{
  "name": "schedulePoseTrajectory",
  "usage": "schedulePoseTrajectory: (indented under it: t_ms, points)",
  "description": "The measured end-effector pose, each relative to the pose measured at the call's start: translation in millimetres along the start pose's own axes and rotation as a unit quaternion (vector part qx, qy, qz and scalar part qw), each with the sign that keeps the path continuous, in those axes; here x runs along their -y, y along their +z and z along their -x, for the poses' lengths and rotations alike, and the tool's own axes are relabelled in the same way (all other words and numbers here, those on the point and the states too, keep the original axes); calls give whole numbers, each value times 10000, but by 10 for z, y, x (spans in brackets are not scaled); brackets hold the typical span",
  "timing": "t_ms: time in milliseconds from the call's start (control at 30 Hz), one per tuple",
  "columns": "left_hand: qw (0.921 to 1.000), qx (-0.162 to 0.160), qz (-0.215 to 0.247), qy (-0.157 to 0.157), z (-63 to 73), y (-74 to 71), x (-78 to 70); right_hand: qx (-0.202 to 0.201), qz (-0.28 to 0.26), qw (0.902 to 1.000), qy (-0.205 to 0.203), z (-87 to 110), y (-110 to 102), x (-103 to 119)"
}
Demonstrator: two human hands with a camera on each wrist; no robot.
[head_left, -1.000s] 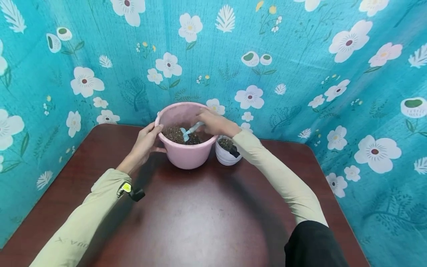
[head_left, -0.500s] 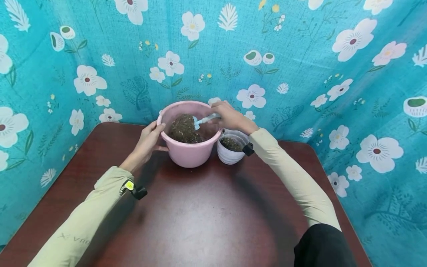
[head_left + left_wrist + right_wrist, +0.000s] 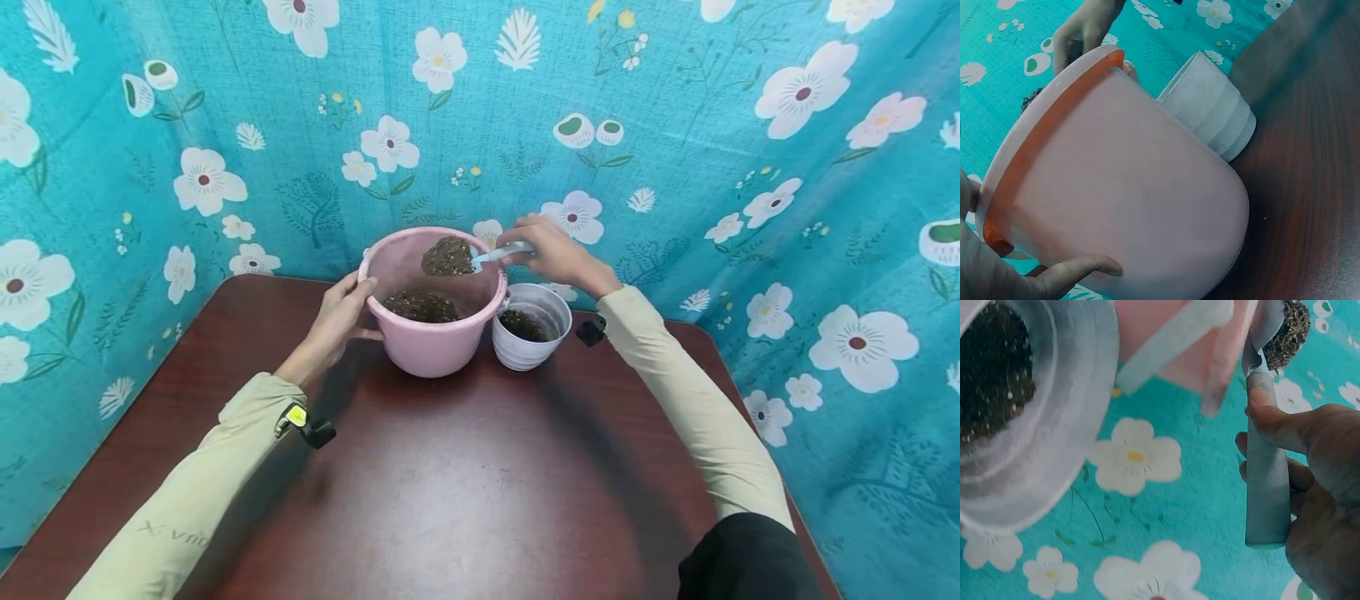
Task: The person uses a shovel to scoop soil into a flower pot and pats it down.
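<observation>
A light blue hand trowel [image 3: 489, 255] heaped with dark soil [image 3: 448, 257] is in my right hand [image 3: 557, 250], raised over the right part of the pink bucket [image 3: 435, 350]. In the right wrist view, thumb and fingers wrap the trowel's thick handle [image 3: 1267, 487]. My left hand [image 3: 333, 321] holds the bucket by its left rim. The left wrist view shows one finger [image 3: 1079, 272] lying along the bucket's outer wall. More soil [image 3: 422, 307] lies in the bottom of the bucket. Close to its right stands a white pot [image 3: 517, 354] with soil [image 3: 522, 325] inside.
A dark reddish-brown table [image 3: 442, 483] carries both containers near its back edge. Behind and on both sides hangs a turquoise flowered curtain [image 3: 465, 125]. A black wrist camera [image 3: 591, 331] sits close to the pot's right side.
My right hand has lifted the trowel out of the bucket's soil, up and to the right, with a heap on it. The left hand keeps holding the rim.
</observation>
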State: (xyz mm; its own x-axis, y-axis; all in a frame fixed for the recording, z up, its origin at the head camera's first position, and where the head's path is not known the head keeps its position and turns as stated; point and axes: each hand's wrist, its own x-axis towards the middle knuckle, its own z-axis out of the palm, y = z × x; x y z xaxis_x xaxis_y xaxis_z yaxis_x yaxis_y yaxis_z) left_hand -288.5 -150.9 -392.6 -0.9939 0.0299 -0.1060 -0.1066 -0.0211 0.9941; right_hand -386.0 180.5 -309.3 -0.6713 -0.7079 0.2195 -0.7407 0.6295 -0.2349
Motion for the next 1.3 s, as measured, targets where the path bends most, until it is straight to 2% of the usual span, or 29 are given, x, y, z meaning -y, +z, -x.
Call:
schedulePoseTrajectory:
  t_ms: [333,533,700,1033,1300]
  points:
    - [10000,29,45,-7,-14,-4,4,-225,-267,9987,370,263,-298,-211]
    - [10000,26,2,19,-27,10,21,-244,69,9971,711,585,-422,-320]
    - [10000,31,-6,43,-25,-8,26,-57,91,9946,1028,827,-498,-340]
    - [9999,-91,-83,76,7,-70,40,49,33,9912,1319,1086,-394,-456]
    - [9999,-48,-59,95,0,-9,27,-424,434,9919,1120,1271,-318,-531]
